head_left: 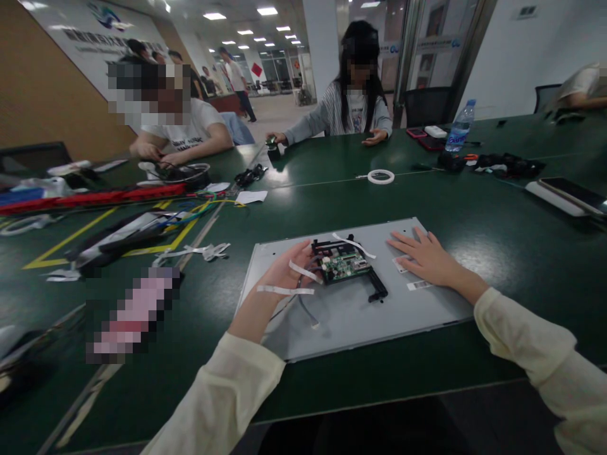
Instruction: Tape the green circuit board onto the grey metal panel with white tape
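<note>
A grey metal panel (360, 316) lies flat on the dark green table (474, 208) in front of me. On it sits a green circuit board (342, 263) in a black frame, with thin wires trailing toward me. My left hand (284, 273) rests at the board's left edge with fingers curled around the wires; white tape strips stick to its fingers and wrist. My right hand (424, 256) lies flat on the panel to the right of the board, fingers spread, next to small white labels (419, 285).
A white tape roll (380, 176) lies beyond the panel. Cables, a red bar (95, 197) and yellow floor-tape markings crowd the left side. Two people sit across the table. A water bottle (459, 126), phones and black parts lie at the right.
</note>
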### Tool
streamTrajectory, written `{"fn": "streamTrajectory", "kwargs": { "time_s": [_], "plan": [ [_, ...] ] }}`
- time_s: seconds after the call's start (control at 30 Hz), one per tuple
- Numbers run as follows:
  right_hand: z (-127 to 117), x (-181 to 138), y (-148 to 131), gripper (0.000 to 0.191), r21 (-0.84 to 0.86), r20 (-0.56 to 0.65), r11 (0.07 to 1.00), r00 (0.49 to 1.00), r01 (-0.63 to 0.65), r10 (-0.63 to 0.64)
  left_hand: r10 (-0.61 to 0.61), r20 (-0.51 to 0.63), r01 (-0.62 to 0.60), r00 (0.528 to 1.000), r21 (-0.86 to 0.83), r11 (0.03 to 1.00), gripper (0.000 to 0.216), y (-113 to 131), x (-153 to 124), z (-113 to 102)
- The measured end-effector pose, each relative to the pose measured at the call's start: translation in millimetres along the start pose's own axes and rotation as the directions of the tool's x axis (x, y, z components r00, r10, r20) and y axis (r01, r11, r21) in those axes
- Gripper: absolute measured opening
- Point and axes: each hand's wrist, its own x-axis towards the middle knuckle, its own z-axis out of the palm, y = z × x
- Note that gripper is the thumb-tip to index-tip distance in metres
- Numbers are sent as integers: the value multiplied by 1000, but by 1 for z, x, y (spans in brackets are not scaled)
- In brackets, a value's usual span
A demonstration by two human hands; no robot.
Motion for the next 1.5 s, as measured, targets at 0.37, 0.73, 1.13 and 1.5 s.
{"fn": "streamTrajectory", "kwargs": {
  "time_s": [0.37,0.73,1.13,1.5],
  "plan": [
    [1,-1,2,57,11,-8,1000,1000,3,-3,-56,9,56,998,-20,998,36,3,4,-4],
    [0,-3,1,57,29,0,1000,1000,5,-5,260,-208,-213,943,225,951,29,6,11,-18],
    [1,-3,2,56,27,-9,1000,1000,5,-4,294,272,-359,916,883,302,80,-1,-15,1],
    [0,-3,2,57,33,-3,999,1000,4,-4,220,313,-326,924,945,23,95,-3,-12,-2]
  ]
}}
